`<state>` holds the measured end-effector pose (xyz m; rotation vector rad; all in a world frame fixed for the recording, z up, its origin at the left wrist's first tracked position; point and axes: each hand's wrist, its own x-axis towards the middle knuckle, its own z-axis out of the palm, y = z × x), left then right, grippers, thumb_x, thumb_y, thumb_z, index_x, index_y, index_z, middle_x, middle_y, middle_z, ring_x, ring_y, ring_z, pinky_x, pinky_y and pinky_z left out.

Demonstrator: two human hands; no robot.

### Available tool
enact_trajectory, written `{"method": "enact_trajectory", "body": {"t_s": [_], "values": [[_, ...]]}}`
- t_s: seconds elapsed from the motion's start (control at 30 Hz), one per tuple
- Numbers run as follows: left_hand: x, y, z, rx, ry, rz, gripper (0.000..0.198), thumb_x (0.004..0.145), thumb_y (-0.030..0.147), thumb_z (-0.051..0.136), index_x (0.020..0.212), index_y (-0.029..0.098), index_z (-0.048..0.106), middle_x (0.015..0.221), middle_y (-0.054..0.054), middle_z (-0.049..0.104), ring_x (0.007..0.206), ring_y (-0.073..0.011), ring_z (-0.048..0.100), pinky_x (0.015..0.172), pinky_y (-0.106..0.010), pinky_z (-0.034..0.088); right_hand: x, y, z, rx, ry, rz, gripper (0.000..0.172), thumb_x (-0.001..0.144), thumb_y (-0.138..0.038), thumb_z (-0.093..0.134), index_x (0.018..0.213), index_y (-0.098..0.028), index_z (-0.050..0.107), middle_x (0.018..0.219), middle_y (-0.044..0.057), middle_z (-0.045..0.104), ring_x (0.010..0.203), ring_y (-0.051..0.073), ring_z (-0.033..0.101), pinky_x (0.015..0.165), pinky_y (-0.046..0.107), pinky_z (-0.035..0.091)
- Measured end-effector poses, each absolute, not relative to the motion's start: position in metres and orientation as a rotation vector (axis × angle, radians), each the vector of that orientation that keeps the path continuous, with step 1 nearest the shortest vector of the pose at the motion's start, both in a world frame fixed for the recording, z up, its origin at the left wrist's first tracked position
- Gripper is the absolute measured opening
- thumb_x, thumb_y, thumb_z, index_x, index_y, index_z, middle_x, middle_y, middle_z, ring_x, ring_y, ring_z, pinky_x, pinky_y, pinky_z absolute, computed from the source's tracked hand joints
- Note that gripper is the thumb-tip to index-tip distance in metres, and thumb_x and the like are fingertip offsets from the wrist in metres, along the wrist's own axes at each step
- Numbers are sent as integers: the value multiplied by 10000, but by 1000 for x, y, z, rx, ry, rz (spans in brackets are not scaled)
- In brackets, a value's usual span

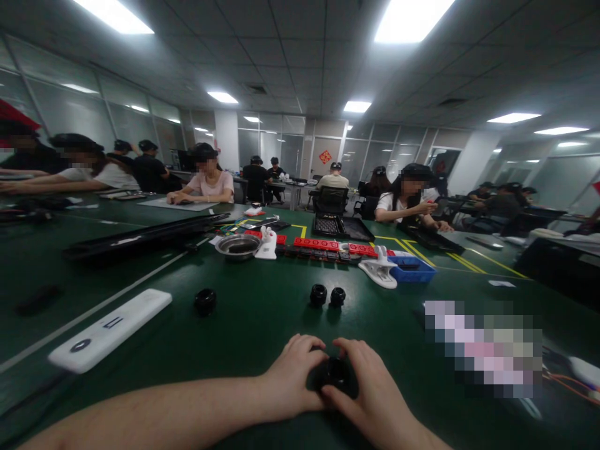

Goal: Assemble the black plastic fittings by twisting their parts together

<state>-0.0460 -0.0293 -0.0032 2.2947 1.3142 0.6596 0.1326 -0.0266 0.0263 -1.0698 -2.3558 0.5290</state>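
Observation:
A small black round part (pixel 335 372) is at the front middle of the green table, between my two hands. My right hand (pixel 368 384) is curved round its right side, thumb in front and fingers behind. From the left, my left hand (pixel 293 375) bends its fingers and thumb toward the same part; its exact contact is partly hidden. Beyond the hands stand two similar black round parts, one on the left (pixel 318 295) and one on the right (pixel 337 297), close together. Another black round part (pixel 205 301) sits farther left.
A white power strip (pixel 112 328) lies left. Across the table are a metal bowl (pixel 238 246), white clamps (pixel 379 269), a red strip (pixel 323 244), a blue bin (pixel 412 269) and a black case (pixel 335 226). A pixelated item (pixel 482 350) lies right. Several people sit around tables.

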Motion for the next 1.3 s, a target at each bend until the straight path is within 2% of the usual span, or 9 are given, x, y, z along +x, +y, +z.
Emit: {"method": "enact_trajectory", "body": {"t_s": [0.17, 0.37, 0.5, 0.6, 0.7, 0.9, 1.03, 1.17, 1.3], "values": [[-46, -30, 0, 2289, 1304, 649, 535, 574, 478, 682, 1024, 223, 546, 1098, -53, 467, 1011, -255, 412, 900, -405, 332, 134, -29, 32, -835, -2386, 712, 631, 568, -52, 459, 1174, -194, 357, 1170, 98, 469, 1065, 238, 454, 913, 409, 358], [-47, -28, -7, 2315, 1303, 663, 448, 590, 447, 672, 960, 218, 565, 1117, -47, 461, 1028, -255, 406, 938, -415, 284, 130, -25, 26, -1119, -2335, 534, 486, 614, -264, 639, 1060, -176, 467, 1070, 104, 508, 992, 268, 470, 854, 418, 393], [-46, -29, -2, 2317, 1301, 658, 435, 593, 391, 677, 975, 219, 558, 1092, -44, 474, 1006, -243, 422, 934, -410, 287, 132, -25, 27, -1040, -2351, 588, 369, 647, -158, 562, 1007, -177, 484, 973, 80, 543, 906, 231, 510, 811, 400, 422], [-45, -30, 3, 2301, 1310, 634, 517, 590, 402, 682, 1048, 219, 524, 1086, -50, 475, 1002, -245, 420, 915, -408, 310, 136, -26, 31, -842, -2387, 799, 561, 584, -18, 442, 1116, -192, 410, 1114, 78, 499, 1027, 205, 475, 903, 379, 378], [-45, -30, 3, 2300, 1305, 621, 506, 586, 441, 679, 1017, 216, 541, 1100, -52, 469, 1019, -253, 410, 914, -407, 312, 138, -27, 30, -861, -2353, 843, 683, 548, -11, 431, 1200, -185, 323, 1227, 97, 421, 1133, 223, 396, 965, 414, 306], [-45, -29, 0, 2306, 1301, 624, 409, 617, 430, 649, 961, 225, 561, 1094, -50, 478, 1004, -252, 429, 920, -423, 300, 131, -26, 22, -1131, -2240, 613, 547, 617, -207, 616, 1122, -180, 406, 1074, 96, 490, 990, 249, 471, 861, 412, 391], [-45, -30, 1, 2293, 1301, 632, 413, 606, 383, 662, 974, 228, 561, 1090, -48, 478, 1014, -253, 424, 921, -414, 302, 131, -27, 23, -1085, -2264, 636, 440, 641, -152, 572, 1061, -189, 447, 990, 74, 524, 919, 229, 499, 827, 399, 410], [-44, -31, 5, 2293, 1279, 614, 529, 616, 419, 655, 1086, 231, 502, 1094, -53, 476, 1026, -254, 418, 944, -435, 272, 135, -30, 26, -856, -2317, 792, 618, 593, -20, 459, 1175, -200, 353, 1163, 77, 467, 1062, 206, 448, 933, 381, 348], [-45, -30, 3, 2317, 1285, 602, 425, 627, 412, 645, 990, 214, 548, 1091, -55, 479, 1014, -251, 422, 939, -423, 282, 133, -28, 23, -964, -2282, 715, 596, 625, -128, 566, 1181, -181, 356, 1182, 98, 444, 1086, 232, 423, 935, 402, 336]]}}
